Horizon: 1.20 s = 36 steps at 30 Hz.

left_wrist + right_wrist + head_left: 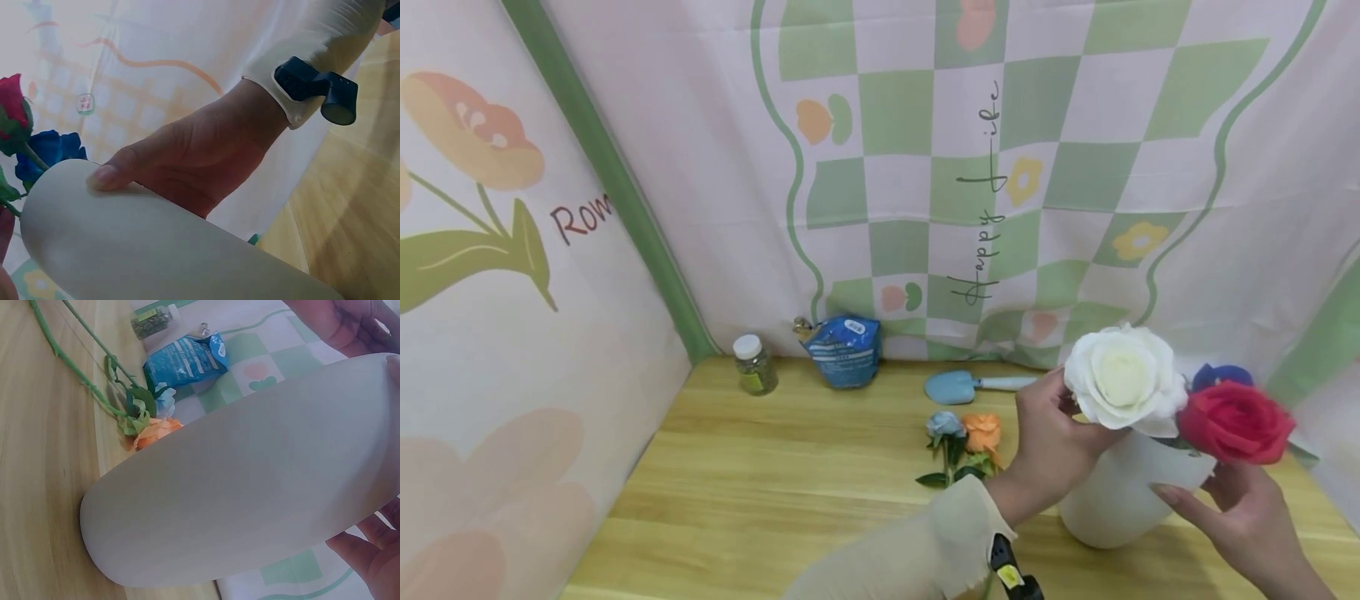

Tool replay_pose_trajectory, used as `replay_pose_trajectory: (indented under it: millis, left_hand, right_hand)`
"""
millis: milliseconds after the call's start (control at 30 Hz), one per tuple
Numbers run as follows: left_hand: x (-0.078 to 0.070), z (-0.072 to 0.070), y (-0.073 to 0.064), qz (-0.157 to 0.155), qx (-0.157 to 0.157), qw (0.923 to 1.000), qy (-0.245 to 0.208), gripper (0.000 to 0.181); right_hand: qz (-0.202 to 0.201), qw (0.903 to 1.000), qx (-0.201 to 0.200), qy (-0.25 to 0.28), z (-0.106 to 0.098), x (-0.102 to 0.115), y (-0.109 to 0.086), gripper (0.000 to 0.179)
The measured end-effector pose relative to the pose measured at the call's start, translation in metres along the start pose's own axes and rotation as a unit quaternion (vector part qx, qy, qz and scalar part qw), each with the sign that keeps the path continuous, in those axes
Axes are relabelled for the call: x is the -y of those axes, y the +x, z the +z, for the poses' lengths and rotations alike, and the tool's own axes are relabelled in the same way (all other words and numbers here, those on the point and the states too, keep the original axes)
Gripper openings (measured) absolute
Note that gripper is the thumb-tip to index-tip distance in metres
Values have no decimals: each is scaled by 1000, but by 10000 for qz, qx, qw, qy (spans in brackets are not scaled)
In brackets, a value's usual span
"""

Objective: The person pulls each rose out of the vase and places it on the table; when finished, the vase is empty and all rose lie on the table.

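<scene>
At the right of the head view stands a tall white vase (1108,500). Just under the bloom of a white rose (1123,379), over the vase's mouth, my left hand (1052,442) pinches the flower; the bloom partly hides its fingertips. My right hand (1251,512) grips the vase near its rim, and the left wrist view shows that thumb lying on the vase wall (137,244). A red rose (1236,423) and a blue rose (1223,375) stick out of the vase mouth. Their lower stems are hidden inside.
An orange rose (982,433) and a light blue rose (945,423) lie on the wooden table (737,492) left of the vase. Farther back are a small trowel (951,387), a blue bag (846,358) and a white-lidded jar (756,371). A patterned curtain (895,192) hangs behind.
</scene>
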<state>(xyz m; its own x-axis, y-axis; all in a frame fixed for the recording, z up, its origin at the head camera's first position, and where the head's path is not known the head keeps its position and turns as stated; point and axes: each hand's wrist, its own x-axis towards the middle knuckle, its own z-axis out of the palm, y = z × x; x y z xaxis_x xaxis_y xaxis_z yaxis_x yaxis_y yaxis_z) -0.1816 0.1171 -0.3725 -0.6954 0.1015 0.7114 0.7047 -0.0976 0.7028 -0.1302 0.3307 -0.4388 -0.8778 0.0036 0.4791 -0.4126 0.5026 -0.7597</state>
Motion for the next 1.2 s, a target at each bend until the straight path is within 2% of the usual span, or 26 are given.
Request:
replay_pose_trajectory:
  millis: [100, 200, 267, 400, 500, 567, 667, 733, 800, 867, 900, 1033, 1200]
  left_hand:
    - [-2, -1, 1, -409, -110, 9979, -486, 42]
    - [-4, -2, 2, -819, -334, 9894, -1148, 37]
    - [-4, -1, 3, -880, -471, 9855, -1375, 36]
    - [-5, -1, 4, -981, -642, 9756, -1856, 38]
    - [-8, -3, 4, -1037, -710, 9724, -1964, 39]
    - [-10, -4, 5, -1136, -732, 9687, -2081, 39]
    - [-13, -5, 7, -1105, -775, 9648, -2256, 40]
    - [-14, -6, 10, -1098, -771, 9532, -2709, 42]
    - [-15, -7, 12, -1044, -782, 9432, -3055, 44]
    - [-16, -9, 14, -1136, -778, 9306, -3390, 46]
    - [-16, -9, 15, -1131, -797, 9277, -3467, 47]
    - [-18, -9, 15, -1227, -894, 9284, -3392, 48]
    - [-18, -9, 15, -1312, -908, 9173, -3648, 49]
  right_hand:
    - [-37, 10000, -29, 54, 1, 1, 0, 87]
    - [-1, 10000, -64, -17, 1, 2, 1, 89]
    - [43, 9997, -75, -242, 0, 2, 1, 90]
    - [78, 9996, -69, -261, 0, 1, 1, 90]
    - [52, 9998, -83, -177, 0, 1, 1, 88]
    - [18, 9999, -112, 22, 1, 1, 1, 87]
    - [-46, 9985, -141, 530, 2, 1, 1, 88]
    - [-36, 9978, -133, 643, 2, 1, 2, 88]
    - [8, 9986, -93, 512, 2, 2, 2, 89]
    - [59, 9994, -44, 336, 1, 2, 3, 91]
    - [87, 9998, -12, 188, 1, 2, 3, 91]
    - [81, 9994, 16, 351, 1, 2, 3, 90]
    - [18, 9985, -27, 544, 2, 2, 4, 88]
